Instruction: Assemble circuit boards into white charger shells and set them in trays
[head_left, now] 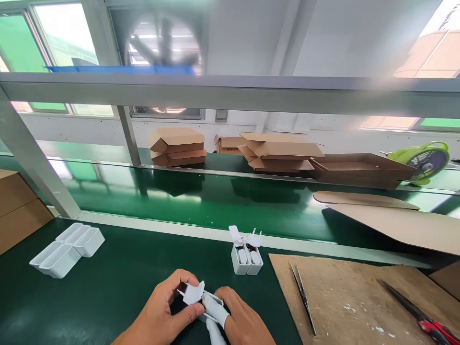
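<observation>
Between the thumb and fingers of my left hand (161, 309) is a white plastic plug cover (193, 293) with thin prongs pointing left. My right hand (246, 318) grips a small white plastic housing (218, 299) against that cover. White finger cots (216, 311) sheathe some right fingers, and the housing's inside is mostly hidden by them. Just beyond my hands stand two white plug housings (247, 262) side by side, their pronged covers tilted up and parts showing inside. Off to the left lies a group of hollow white housings (68, 249).
At right, tweezers (304, 297) and red-handled scissors (419, 312) lie on a cardboard sheet (341, 282). Past the green bench (118, 268) runs a green belt (201, 201). Brown cartons (283, 151) and a green fan (420, 160) stand behind it. A metal beam (230, 93) crosses overhead.
</observation>
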Available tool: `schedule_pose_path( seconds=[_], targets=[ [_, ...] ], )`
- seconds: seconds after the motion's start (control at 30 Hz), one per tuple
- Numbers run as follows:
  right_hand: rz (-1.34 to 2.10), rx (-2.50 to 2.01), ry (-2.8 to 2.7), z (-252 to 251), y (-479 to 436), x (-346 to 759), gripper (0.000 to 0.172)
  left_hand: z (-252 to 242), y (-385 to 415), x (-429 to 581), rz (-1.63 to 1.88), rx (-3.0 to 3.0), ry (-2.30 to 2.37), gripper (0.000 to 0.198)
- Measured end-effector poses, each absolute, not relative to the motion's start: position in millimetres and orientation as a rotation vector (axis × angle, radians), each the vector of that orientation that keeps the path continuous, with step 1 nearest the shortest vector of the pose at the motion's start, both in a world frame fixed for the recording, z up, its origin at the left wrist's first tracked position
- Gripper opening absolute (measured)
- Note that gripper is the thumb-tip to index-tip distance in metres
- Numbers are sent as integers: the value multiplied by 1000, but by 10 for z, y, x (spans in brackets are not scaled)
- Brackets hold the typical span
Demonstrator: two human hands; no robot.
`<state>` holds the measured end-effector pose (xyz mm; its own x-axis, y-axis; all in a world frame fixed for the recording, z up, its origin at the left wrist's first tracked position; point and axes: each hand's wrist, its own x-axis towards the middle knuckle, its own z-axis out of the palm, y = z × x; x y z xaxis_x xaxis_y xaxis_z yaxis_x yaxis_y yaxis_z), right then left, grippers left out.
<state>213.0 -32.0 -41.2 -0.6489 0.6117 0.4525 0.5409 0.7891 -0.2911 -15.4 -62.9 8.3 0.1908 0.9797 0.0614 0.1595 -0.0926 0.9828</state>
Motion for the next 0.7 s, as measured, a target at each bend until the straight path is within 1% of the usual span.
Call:
schedule_pose_path(
  seconds=[0.1,0.2,0.27,0.37,0.4,0.5,0.53,0.63,0.7],
  targets=[
    [404,-866,-2353,-297,-339,2145,43,76,-630,-159,1046,1466,1140,30],
    [427,-826,-2291,-170,-357,2185,46,71,-628,-166,1038,1465,1134,31],
    [406,-765,-2338,-107,-363,2209,44,66,-626,-173,1034,1468,1132,31],
    [510,-757,-2307,-70,-369,2218,34,59,-621,-180,1022,1459,1135,32],
    [539,-791,-2252,-77,-371,2213,34,60,-619,-182,1015,1455,1139,33],
    [536,-852,-2167,-143,-373,2184,50,77,-611,-190,998,1456,1140,34],
    [518,-853,-2206,-170,-372,2174,52,85,-608,-194,994,1458,1136,34],
    [435,-853,-2357,-207,-363,2154,45,87,-602,-208,989,1470,1133,33],
    [459,-865,-2383,-162,-359,2152,41,48,-603,-211,994,1481,1146,33]
  ],
)
